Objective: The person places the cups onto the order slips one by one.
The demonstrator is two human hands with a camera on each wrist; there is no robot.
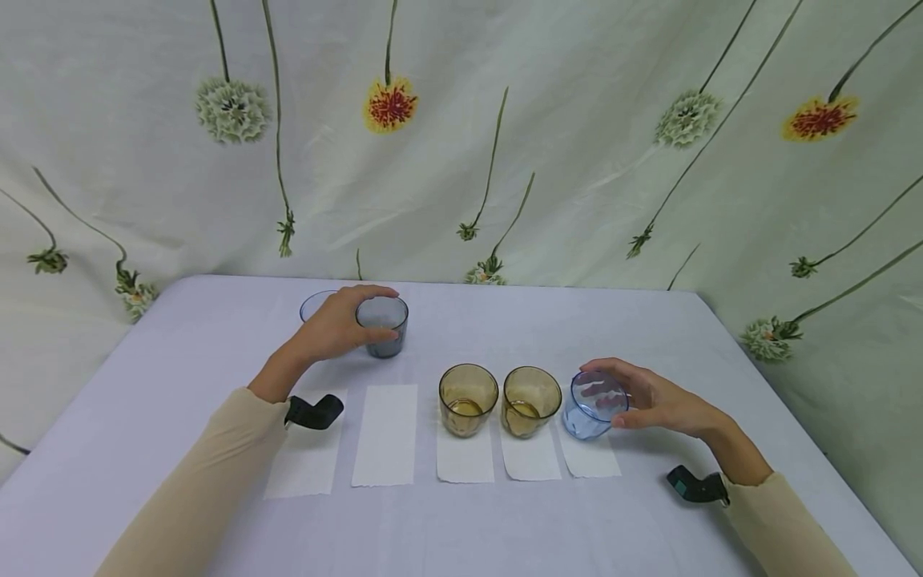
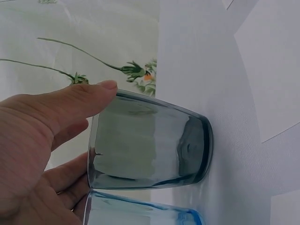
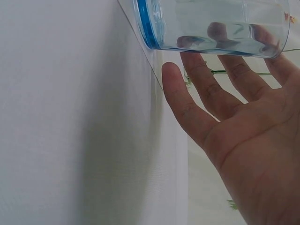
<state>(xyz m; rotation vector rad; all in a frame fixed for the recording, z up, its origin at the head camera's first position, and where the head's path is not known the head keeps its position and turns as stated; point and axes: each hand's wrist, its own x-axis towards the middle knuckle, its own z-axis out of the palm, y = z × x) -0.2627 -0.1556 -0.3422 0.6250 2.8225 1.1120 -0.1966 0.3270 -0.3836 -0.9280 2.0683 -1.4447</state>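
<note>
My left hand [image 1: 339, 320] grips a grey glass [image 1: 387, 346] near its rim, thumb on the near side and fingers round the far side. Partly hidden behind that hand is a blue-rimmed glass [image 1: 312, 303], which also shows beside the grey one in the left wrist view [image 2: 140, 209]. On the right, my right hand [image 1: 659, 397] is curved round a light blue glass [image 1: 584, 421], its fingers behind and its thumb in front. In the right wrist view several fingers [image 3: 206, 89] show at the blue glass [image 3: 211, 23], the thumb hidden.
Two amber glasses [image 1: 467, 413] [image 1: 530, 417] stand upright in the middle, left of the light blue one. Several white paper strips [image 1: 384, 437] lie in a row on the white table [image 1: 469, 529]. A flower-patterned cloth [image 1: 577, 160] hangs behind the table.
</note>
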